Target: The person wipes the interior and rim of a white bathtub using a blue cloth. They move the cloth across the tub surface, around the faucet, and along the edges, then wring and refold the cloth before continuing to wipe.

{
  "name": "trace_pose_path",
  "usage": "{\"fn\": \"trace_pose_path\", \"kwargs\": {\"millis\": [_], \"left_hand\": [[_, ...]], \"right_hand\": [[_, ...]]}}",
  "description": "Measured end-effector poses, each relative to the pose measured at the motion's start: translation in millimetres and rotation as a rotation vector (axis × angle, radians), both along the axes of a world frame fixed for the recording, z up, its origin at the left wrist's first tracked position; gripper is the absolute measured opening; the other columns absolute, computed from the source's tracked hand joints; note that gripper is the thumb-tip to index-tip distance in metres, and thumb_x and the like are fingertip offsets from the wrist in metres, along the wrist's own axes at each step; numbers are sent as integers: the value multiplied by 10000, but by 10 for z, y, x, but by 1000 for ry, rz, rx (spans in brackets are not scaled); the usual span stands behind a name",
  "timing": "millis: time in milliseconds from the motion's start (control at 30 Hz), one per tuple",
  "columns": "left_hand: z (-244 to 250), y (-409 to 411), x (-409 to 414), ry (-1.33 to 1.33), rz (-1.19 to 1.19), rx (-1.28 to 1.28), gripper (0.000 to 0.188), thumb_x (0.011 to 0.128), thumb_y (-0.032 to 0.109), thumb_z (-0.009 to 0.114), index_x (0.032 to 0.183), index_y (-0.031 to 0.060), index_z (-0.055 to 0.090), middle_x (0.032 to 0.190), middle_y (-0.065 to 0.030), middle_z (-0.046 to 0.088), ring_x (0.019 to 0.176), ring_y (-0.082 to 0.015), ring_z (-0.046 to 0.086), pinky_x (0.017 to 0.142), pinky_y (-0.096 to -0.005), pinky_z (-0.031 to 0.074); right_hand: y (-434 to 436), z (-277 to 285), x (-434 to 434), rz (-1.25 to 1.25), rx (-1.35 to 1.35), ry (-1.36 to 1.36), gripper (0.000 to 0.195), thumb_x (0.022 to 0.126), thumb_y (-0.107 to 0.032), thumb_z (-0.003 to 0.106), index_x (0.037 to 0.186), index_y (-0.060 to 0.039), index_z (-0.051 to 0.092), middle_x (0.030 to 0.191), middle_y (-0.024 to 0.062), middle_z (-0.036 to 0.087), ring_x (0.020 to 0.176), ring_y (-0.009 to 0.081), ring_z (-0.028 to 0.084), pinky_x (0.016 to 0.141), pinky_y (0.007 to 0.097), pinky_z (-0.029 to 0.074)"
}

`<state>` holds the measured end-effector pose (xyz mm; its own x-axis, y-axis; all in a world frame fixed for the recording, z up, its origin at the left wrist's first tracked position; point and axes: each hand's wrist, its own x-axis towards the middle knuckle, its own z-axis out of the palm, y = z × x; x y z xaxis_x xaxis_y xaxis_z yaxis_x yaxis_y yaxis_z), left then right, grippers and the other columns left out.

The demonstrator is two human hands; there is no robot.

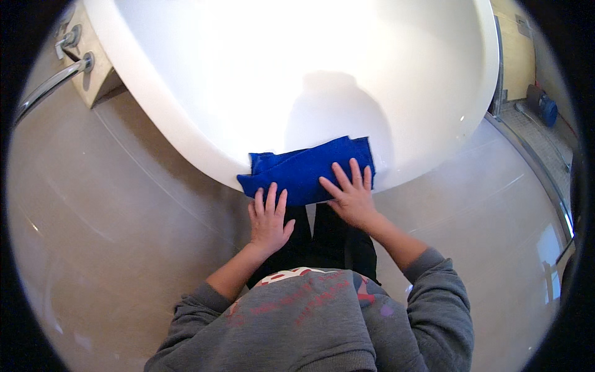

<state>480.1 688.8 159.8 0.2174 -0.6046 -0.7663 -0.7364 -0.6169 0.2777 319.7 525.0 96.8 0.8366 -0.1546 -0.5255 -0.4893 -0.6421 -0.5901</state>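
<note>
A folded blue cloth (pixel 297 174) lies draped over the near rim of a white bathtub (pixel 181 135). My left hand (pixel 269 223) rests its fingertips on the cloth's lower left edge, palm down and fingers apart. Flat on the right part of the cloth is my right hand (pixel 351 195), its fingers spread. Neither hand is closed around the fabric. The cloth's layers overlap unevenly, with a corner sticking out at the left and another at the upper right. What lies under the cloth is hidden.
To the upper left, a chrome spout (pixel 56 83) and a tap handle (pixel 69 39) project from a beige block (pixel 95 69). Glossy beige tiles (pixel 139 223) cover the floor. A metal-edged partition (pixel 534 153) stands at right, with a blue object (pixel 548 111) beyond it.
</note>
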Motion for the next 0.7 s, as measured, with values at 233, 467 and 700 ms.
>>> {"fn": "trace_pose_path", "kwargs": {"millis": [233, 467, 700], "left_hand": [[-371, -270, -216, 76, -68, -326, 622, 744, 266, 647, 1306, 144, 409, 1389, -98, 310, 1288, -346, 252, 980, -578, 218], [-618, -78, -342, 93, -270, -285, 667, 755, 381, 624, 1345, 217, 360, 1450, -83, 193, 1303, -376, 188, 903, -661, 232], [-946, -152, -363, 31, -339, -464, 651, 816, 407, 554, 1380, 220, 287, 1473, -95, 101, 1340, -334, 80, 1007, -568, 96]], "right_hand": [[261, 66, -326, -8, -48, 7, 658, 734, -340, 658, 1330, -278, 388, 1465, 71, 203, 1352, 394, 50, 1005, 632, -12], [301, -49, -542, 20, -239, -68, 601, 762, -364, 628, 1318, -330, 402, 1460, -9, 237, 1361, 332, 82, 1010, 599, 60], [383, -143, -214, -344, -196, 41, 543, 791, -301, 596, 1298, -188, 442, 1438, 74, 278, 1342, 369, 144, 1013, 625, 52]]}}
